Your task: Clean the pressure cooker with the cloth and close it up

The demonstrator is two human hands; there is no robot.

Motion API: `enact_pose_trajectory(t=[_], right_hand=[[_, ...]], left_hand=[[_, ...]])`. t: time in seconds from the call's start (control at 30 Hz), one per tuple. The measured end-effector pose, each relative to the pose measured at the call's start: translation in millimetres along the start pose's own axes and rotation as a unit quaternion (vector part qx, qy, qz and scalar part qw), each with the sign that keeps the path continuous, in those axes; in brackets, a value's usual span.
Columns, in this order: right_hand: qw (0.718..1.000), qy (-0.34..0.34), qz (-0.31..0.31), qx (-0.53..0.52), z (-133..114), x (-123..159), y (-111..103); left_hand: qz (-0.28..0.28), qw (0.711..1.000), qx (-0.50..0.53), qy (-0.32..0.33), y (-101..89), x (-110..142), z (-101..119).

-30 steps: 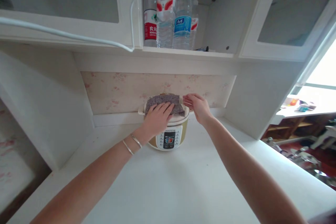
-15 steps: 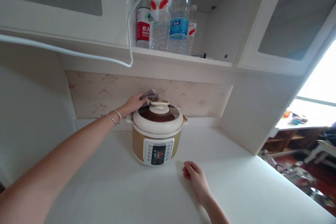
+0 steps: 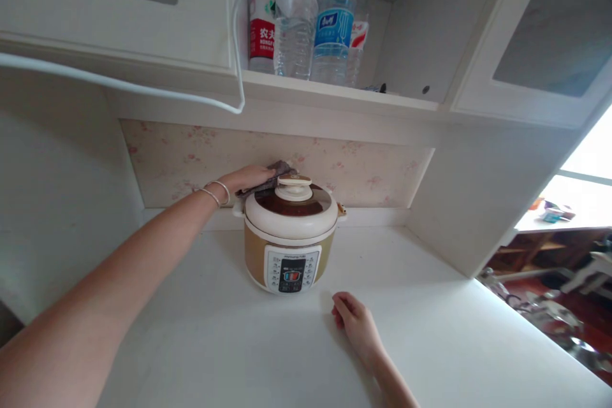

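Note:
A white and gold electric pressure cooker [image 3: 289, 229] with a dark brown lid top and a pale handle stands on the white counter [image 3: 229, 344]. Behind its left rim, my left hand [image 3: 251, 177] is closed on a dark greyish-purple cloth [image 3: 280, 169], which lies along the back of the lid near the wallpapered wall. Part of the cloth hides behind the lid handle. My right hand [image 3: 352, 322] rests on the counter in front and to the right of the cooker, fingers curled in, with nothing visible in it.
Overhead, an open cabinet shelf [image 3: 396, 99] holds several plastic bottles [image 3: 332, 38]. A white cable [image 3: 143, 94] hangs below the left cabinet door. The floral-papered wall [image 3: 373, 172] closes the back. Shiny metal objects [image 3: 549, 325] appear beyond the counter's right edge.
My left hand has slid slightly right along the back of the lid with the cloth, which now spreads flatter. The view has tilted down a little. My right hand stays put.

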State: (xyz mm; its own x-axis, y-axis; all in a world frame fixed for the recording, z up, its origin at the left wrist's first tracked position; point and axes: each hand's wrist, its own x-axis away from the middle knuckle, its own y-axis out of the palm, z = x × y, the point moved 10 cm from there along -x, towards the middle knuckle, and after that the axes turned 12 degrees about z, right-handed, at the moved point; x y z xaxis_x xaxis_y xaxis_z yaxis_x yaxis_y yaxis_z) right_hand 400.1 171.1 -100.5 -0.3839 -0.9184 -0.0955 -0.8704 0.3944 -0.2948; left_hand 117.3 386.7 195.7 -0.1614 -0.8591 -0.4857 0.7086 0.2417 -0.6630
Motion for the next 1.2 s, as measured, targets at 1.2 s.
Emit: enact_pose_trajectory(t=[1.2], right_hand=[[0.986, -0.099, -0.008, 0.132, -24.8, 19.4, 3.2]], left_hand=[[-0.045, 0.936, -0.239, 0.255, 128.0, 83.4, 207.1]])
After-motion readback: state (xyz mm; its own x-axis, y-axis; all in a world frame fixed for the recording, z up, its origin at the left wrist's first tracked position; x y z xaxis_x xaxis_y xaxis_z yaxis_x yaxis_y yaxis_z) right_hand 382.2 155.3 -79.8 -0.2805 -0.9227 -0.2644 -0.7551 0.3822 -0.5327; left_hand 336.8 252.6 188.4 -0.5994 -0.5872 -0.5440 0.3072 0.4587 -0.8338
